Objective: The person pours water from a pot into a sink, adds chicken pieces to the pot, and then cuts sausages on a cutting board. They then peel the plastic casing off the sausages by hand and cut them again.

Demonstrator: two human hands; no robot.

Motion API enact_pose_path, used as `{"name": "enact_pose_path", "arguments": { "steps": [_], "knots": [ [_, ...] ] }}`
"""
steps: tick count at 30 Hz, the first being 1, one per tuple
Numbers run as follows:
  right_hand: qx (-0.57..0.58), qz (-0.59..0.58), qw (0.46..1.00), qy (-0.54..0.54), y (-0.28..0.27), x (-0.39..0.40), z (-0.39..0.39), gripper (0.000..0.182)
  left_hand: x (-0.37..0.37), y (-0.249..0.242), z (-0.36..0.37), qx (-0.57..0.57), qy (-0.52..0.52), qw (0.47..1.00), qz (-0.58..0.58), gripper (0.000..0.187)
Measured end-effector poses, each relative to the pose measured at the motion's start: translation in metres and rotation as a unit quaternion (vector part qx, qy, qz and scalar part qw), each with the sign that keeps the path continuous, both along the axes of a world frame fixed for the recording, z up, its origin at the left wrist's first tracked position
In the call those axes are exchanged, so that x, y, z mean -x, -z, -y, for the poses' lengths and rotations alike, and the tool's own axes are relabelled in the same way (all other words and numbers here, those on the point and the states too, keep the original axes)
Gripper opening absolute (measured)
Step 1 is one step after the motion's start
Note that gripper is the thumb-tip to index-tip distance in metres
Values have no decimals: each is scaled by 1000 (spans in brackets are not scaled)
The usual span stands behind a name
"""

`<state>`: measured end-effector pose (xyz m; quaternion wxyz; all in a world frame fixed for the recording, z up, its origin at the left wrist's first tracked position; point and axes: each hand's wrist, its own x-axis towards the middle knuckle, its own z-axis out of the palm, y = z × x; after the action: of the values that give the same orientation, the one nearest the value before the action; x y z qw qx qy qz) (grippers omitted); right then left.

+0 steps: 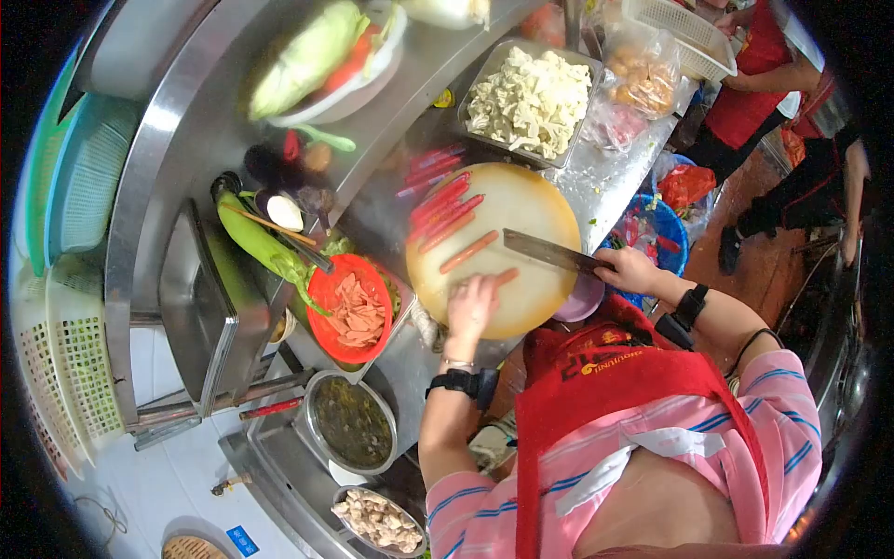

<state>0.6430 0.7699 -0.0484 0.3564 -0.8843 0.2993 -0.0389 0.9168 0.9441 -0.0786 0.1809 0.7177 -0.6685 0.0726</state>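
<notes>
A round chopping board (pixel 549 210) lies on the steel counter. My right hand (pixel 629 271) grips a cleaver (pixel 549 250), whose blade reaches left over the board. Near the board's lower part, my left hand (pixel 473 304) holds down a peeled sausage (pixel 506 277), its end showing past my fingers. Another peeled sausage (pixel 469 252) lies just above that hand. Several sausages in red wrappers (pixel 445 207) are lined up along the board's upper left. Beside the board, a red bowl (pixel 318 326) contains sliced sausage (pixel 357 312).
A steel tray of cauliflower (pixel 529 101) and a bag of round brown items (pixel 643 79) stand behind the board. Long green peppers (pixel 256 238) lie left. A pot of dark greens (pixel 352 421) is lower left. Blue basket (pixel 666 228) and people in red aprons (pixel 745 102) are at right.
</notes>
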Motion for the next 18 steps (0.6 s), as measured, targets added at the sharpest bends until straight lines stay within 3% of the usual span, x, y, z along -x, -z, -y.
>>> {"name": "enact_pose_path", "arguments": {
  "steps": [3, 6, 9, 10, 16, 18],
  "knots": [
    [53, -62, 996, -46, -5, -7, -4, 26, 17, 25, -6, 11, 27, 998, 52, 25],
    [143, -82, 980, -110, -7, -14, -11, 22, 33, 34, -12, 86, -46, 995, 4, 22],
    [150, -132, 971, -133, -6, -15, -8, 29, 46, 42, -16, 145, -130, 981, -7, 18],
    [149, -133, 971, -135, -5, -15, -7, 29, 49, 45, -17, 157, -172, 972, -2, 16],
    [171, -108, 964, -170, -18, -14, 3, 30, 54, 53, -13, 173, -203, 964, 7, 12],
    [189, -99, 960, -182, -20, -13, 6, 21, 53, 54, -13, 173, -201, 964, 3, 12]
  ]
}}
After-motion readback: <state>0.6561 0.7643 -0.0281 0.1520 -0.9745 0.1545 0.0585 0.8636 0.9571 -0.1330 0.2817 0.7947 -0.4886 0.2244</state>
